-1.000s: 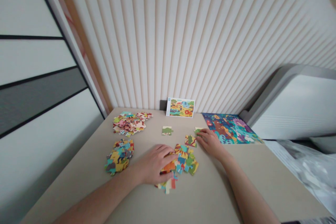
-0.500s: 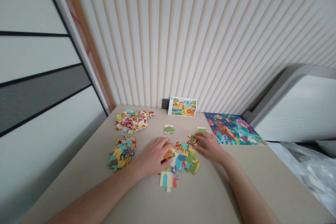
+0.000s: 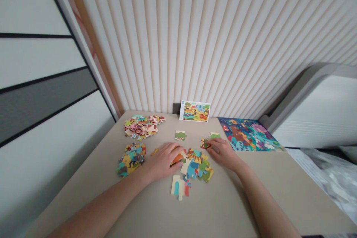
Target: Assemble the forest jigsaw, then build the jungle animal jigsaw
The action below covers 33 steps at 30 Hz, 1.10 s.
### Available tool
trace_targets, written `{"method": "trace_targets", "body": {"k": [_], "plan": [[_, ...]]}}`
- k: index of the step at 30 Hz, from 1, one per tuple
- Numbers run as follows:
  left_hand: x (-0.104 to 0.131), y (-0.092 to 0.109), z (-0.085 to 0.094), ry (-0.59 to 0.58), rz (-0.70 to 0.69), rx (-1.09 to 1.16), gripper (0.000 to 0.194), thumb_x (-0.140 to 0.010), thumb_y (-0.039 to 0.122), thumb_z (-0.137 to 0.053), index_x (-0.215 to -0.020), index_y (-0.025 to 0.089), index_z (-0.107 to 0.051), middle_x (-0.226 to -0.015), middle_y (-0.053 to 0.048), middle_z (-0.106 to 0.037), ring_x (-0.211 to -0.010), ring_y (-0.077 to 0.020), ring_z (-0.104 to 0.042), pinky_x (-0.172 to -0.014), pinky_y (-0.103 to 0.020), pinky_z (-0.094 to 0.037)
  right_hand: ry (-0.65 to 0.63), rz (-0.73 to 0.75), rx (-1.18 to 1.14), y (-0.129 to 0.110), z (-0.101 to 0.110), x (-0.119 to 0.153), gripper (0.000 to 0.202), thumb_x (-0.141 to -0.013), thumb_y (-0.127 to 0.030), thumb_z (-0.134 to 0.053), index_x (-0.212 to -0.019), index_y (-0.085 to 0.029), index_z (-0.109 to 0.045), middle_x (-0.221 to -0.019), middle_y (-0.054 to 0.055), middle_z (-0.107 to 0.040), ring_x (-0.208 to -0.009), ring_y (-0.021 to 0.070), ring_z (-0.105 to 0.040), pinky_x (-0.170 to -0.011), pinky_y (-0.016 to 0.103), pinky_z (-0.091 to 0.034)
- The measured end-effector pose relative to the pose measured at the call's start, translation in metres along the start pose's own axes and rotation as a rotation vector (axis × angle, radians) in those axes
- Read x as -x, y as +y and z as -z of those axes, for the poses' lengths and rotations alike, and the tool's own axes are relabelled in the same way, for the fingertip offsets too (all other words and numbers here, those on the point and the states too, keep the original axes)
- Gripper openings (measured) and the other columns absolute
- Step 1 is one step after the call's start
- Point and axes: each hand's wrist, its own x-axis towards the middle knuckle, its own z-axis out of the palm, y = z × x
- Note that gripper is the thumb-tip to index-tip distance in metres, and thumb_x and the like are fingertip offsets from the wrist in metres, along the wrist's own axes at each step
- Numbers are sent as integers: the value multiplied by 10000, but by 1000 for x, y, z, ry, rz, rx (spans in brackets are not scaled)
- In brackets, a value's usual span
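My left hand (image 3: 164, 160) lies palm down over puzzle pieces, thumb apart from its fingers. Beneath it, an orange puzzle piece (image 3: 176, 158) shows through the gap; its palm side is hidden. My right hand (image 3: 222, 152) has thumb and fingers closed at the edge of a red, yellow and green puzzle piece (image 3: 204, 143). Between the hands spreads a group of colourful pieces, with a blue bird-like piece (image 3: 192, 168) and green pieces (image 3: 205, 171). Nearer to me lies a cream piece with a blue arch (image 3: 176, 186).
A picture card (image 3: 195, 111) leans at the table's back. Two piles of pieces, one far (image 3: 141, 126) and one nearer (image 3: 131, 159), lie on the left. One green piece (image 3: 180, 135) and another (image 3: 214, 135) lie beyond my hands. A dark-blue illustrated sheet (image 3: 248, 134) covers the right rear.
My left hand has shifted slightly over the pieces, and a small orange-yellow piece now shows at its left. My right hand stays at its piece. The view has tilted slightly.
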Motion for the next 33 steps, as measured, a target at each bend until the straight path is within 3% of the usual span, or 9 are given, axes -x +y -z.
{"method": "trace_targets", "body": {"k": [6,15,21,25,29,33], "plan": [[0,-5,7,28,53,43,528,-990,423,-555,-1474,249,-436,-1462,-106,-494,-1317,-265,-519,-1121,-444,-446,12,26,-50,1,-1,-1,309,-994,-358,-511,-1190,-244,-721,-1173,114,-703,-1088,263,-631,-993,429,-464],[0,3,28,1,-107,-36,564,-952,429,-601,-1465,239,-462,-1472,-115,-511,-1346,-292,-479,-1145,-479,-391,1,21,-64,3,-2,-1,315,-992,-365,-514,-1183,-236,-728,-1186,121,-700,-1090,267,-632,-995,437,-472],[-4,-6,46,199,95,-195,274,-994,220,-460,-1201,194,-638,-1204,-97,-650,-1159,-250,-580,-1061,-443,-434,26,54,-40,6,-5,-1,307,-990,-344,-517,-1181,-233,-731,-1179,119,-705,-1078,258,-641,-984,422,-487],[-3,6,60,136,163,-304,186,-981,219,-505,-1060,195,-671,-1084,-92,-667,-1094,-262,-592,-1014,-447,-447,47,92,-21,9,-7,-1,303,-989,-335,-512,-1163,-231,-737,-1157,116,-711,-1068,253,-649,-958,409,-504],[17,34,49,-18,162,-283,250,-959,295,-577,-1188,222,-646,-1181,-108,-651,-1143,-282,-585,-1018,-458,-447,50,79,14,12,-8,-1,310,-985,-343,-516,-1183,-239,-729,-1170,112,-711,-1080,257,-651,-973,411,-497],[46,54,21,-29,165,-223,445,-940,278,-584,-1382,242,-548,-1441,-117,-536,-1338,-302,-488,-1122,-492,-389,67,13,58,16,-9,0,356,-952,-422,-578,-1234,-245,-706,-1225,120,-692,-1109,279,-640,-985,421,-484]]}}
